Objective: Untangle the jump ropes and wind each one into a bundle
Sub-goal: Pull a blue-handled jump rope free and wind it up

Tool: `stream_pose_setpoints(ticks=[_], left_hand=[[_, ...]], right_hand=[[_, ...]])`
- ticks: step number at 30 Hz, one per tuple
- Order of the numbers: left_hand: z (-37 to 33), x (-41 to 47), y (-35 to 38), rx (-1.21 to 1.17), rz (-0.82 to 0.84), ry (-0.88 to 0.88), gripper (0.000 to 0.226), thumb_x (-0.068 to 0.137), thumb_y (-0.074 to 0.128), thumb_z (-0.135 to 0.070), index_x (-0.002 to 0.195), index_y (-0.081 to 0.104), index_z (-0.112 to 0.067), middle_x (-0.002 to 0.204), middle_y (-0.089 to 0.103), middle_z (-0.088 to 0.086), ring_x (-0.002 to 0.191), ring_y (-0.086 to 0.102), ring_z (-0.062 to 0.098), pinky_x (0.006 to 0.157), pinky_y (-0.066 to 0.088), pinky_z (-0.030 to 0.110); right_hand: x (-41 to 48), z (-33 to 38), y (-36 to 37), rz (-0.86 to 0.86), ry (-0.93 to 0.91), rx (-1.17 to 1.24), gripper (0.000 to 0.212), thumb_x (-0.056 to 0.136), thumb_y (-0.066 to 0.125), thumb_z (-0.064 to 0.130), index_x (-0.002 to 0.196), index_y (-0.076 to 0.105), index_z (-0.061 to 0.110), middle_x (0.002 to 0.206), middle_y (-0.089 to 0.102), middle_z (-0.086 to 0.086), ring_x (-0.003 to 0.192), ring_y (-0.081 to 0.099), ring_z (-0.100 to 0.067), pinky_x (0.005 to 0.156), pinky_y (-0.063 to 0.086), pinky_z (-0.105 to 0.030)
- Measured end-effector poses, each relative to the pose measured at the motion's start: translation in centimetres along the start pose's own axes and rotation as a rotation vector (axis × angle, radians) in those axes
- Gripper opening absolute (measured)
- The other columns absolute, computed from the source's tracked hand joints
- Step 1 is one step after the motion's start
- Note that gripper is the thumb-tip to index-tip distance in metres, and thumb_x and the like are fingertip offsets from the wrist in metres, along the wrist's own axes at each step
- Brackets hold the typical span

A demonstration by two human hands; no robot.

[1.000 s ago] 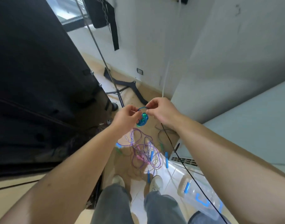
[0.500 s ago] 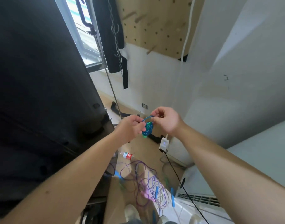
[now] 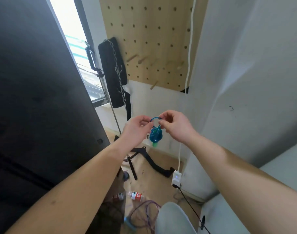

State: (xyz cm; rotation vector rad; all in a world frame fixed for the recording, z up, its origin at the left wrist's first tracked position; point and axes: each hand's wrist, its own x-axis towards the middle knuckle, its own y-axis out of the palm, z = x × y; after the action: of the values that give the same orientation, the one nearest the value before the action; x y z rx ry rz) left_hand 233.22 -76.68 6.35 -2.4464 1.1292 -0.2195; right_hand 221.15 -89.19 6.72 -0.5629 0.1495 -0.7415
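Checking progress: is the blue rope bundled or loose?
Bundled: blue rope hangs tightly coiled; left hand and right hand pinch its top loop.

The bundle (image 3: 156, 135) hangs between the left hand (image 3: 137, 128) and the right hand (image 3: 174, 125), each pinching its top loop. Far behind, a pegboard (image 3: 152, 39) is on the wall, with a window (image 3: 73, 39) to its left. A bottle (image 3: 136, 195) lies on the floor below, with loose ropes (image 3: 144, 211) nearer.

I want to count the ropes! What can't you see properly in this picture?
Head view:
- Where the loop of the blue rope bundle ends: hidden by the left hand and right hand.
- The purple ropes: cut off by the knee and bottom edge, so uncountable.
- The bottle label: too small.
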Motion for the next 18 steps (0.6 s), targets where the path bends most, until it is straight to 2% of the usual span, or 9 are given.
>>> stream_pose_setpoints(ticks=[5, 10, 13, 18], left_hand=[[-1.5, 4.2, -0.6, -0.041, -0.016, 0.064, 0.011, 0.093, 0.062, -0.026, 0.103, 0.067, -0.026, 0.091, 0.073, -0.006, 0.080, 0.071, 0.012, 0.060, 0.055, 0.022], [-1.2, 11.1, -0.3, -0.064, -0.034, 0.067, 0.011, 0.091, 0.065, -0.025, 0.100, 0.069, -0.027, 0.089, 0.074, -0.005, 0.071, 0.071, 0.005, 0.060, 0.052, 0.026], [-0.9, 16.0, 0.7, -0.081, -0.034, 0.046, 0.007, 0.089, 0.066, -0.031, 0.096, 0.069, -0.032, 0.086, 0.074, -0.008, 0.073, 0.071, 0.005, 0.067, 0.057, 0.031], [-2.6, 24.1, 2.6, -0.135, 0.024, 0.061, 0.010, 0.092, 0.065, -0.025, 0.101, 0.068, -0.026, 0.092, 0.075, -0.005, 0.079, 0.070, 0.007, 0.067, 0.053, 0.025]], right_hand=[[4.0, 0.9, -0.8, -0.055, -0.018, 0.027, 0.004, 0.094, 0.064, 0.020, 0.093, 0.065, 0.024, 0.085, 0.072, 0.001, 0.080, 0.071, -0.013, 0.083, 0.059, -0.043], [10.2, 0.0, -1.1, -0.103, 0.015, 0.054, 0.009, 0.094, 0.063, 0.019, 0.091, 0.064, 0.027, 0.085, 0.071, 0.001, 0.083, 0.070, -0.016, 0.083, 0.059, -0.045], [14.8, -1.2, -1.3, -0.153, 0.025, 0.067, 0.007, 0.093, 0.064, 0.019, 0.095, 0.066, 0.025, 0.088, 0.070, 0.004, 0.085, 0.068, -0.015, 0.083, 0.059, -0.043], [21.9, -3.0, -2.9, -0.305, 0.090, 0.137, 0.007, 0.093, 0.064, 0.021, 0.097, 0.068, 0.026, 0.091, 0.070, 0.010, 0.087, 0.069, -0.011, 0.086, 0.059, -0.038]])
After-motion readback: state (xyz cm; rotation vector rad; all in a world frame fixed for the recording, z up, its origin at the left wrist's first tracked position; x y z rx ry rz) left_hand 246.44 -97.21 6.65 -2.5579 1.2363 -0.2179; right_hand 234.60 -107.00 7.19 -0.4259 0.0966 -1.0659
